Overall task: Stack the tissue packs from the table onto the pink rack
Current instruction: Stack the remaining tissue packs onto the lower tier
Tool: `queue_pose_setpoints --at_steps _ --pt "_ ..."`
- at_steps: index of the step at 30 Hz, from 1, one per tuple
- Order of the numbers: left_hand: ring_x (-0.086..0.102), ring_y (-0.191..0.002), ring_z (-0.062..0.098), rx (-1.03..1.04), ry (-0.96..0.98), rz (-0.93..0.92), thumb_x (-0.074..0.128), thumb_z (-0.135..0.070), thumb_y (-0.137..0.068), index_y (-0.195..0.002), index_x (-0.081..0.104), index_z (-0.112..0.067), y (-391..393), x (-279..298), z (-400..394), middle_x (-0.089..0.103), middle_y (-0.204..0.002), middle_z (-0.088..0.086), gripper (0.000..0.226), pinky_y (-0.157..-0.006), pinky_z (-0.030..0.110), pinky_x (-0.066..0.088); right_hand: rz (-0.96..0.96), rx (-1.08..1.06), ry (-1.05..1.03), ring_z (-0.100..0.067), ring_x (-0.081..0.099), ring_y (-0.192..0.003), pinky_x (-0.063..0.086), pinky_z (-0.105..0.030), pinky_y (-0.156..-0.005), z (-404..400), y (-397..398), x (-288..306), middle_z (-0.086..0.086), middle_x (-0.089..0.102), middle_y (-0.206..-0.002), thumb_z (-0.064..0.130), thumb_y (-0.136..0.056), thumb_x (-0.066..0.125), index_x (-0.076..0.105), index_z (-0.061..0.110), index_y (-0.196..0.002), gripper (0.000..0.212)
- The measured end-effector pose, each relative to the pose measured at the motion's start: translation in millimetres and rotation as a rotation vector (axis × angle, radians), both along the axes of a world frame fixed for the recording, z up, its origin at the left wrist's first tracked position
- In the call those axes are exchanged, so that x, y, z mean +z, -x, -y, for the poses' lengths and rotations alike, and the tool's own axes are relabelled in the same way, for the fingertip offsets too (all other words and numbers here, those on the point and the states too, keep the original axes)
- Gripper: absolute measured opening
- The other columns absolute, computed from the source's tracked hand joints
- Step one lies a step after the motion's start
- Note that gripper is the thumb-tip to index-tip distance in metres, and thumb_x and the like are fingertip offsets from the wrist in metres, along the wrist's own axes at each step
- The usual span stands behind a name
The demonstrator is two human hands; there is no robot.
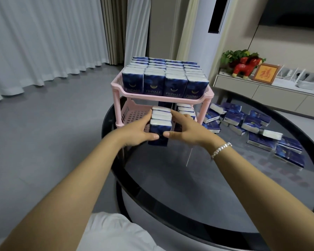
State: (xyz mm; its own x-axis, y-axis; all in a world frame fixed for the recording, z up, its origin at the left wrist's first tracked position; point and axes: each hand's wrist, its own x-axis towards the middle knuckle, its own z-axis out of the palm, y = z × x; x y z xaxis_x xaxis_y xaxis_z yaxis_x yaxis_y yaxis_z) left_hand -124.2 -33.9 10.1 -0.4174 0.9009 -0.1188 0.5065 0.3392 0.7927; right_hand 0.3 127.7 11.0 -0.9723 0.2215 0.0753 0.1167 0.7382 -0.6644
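Both hands [159, 132] clamped around upright tissue packs [160, 122] above round black glass table [188, 187], grey floor [53, 142], white curtains [43, 42]

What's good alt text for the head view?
Both hands, left hand and right hand, hold a row of upright tissue packs at the lower shelf of a pink rack whose top shelf is full. More loose packs lie on the round table.

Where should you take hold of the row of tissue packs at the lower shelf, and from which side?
Grip the row of packs by its two end faces, coming from left and right at once, as the left hand and right hand do. The packs stand loose side by side, so inward pressure probably holds them together. From above, the top shelf of the rack would likely block you.
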Motion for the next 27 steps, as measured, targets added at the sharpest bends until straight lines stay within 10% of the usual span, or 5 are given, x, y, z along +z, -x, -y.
queue_pose_setpoints --at_steps 11,17,27 --pt "0.044 -0.13 0.019 0.052 0.003 -0.044 0.067 -0.042 -0.074 -0.145 0.031 -0.032 49 -11 -51 0.049 -0.14 -0.003 0.08 -0.113 0.04 0.032 0.075 -0.194 -0.214 -0.025 0.038 -0.131 0.034 -0.04 -0.109 -32 52 3 -0.005 0.043 -0.143 0.049 -0.077 0.063 0.031 0.02 -0.143 0.079" --pt "0.046 -0.126 0.023 0.057 -0.002 -0.075 0.066 -0.027 -0.087 -0.146 0.03 -0.026 47 -28 -72 0.048 -0.141 0.002 0.069 -0.105 0.028 0.032 0.248 -0.264 -0.395 -0.025 0.043 -0.122 0.037 -0.03 -0.099 -44 68 6 -0.007 0.047 -0.134 0.04 -0.075 0.071 0.039 0.016 -0.136 0.073" --pt "0.05 -0.112 0.017 0.192 -0.208 -0.141 0.06 -0.013 -0.09 -0.143 0.033 -0.021 33 -37 -93 0.052 -0.136 0.006 0.06 -0.084 0.019 0.034 -0.003 -0.393 -0.473 -0.028 0.05 -0.114 0.037 -0.026 -0.09 -40 65 -3 -0.011 0.056 -0.125 0.023 -0.081 0.069 0.05 0.01 -0.128 0.052"
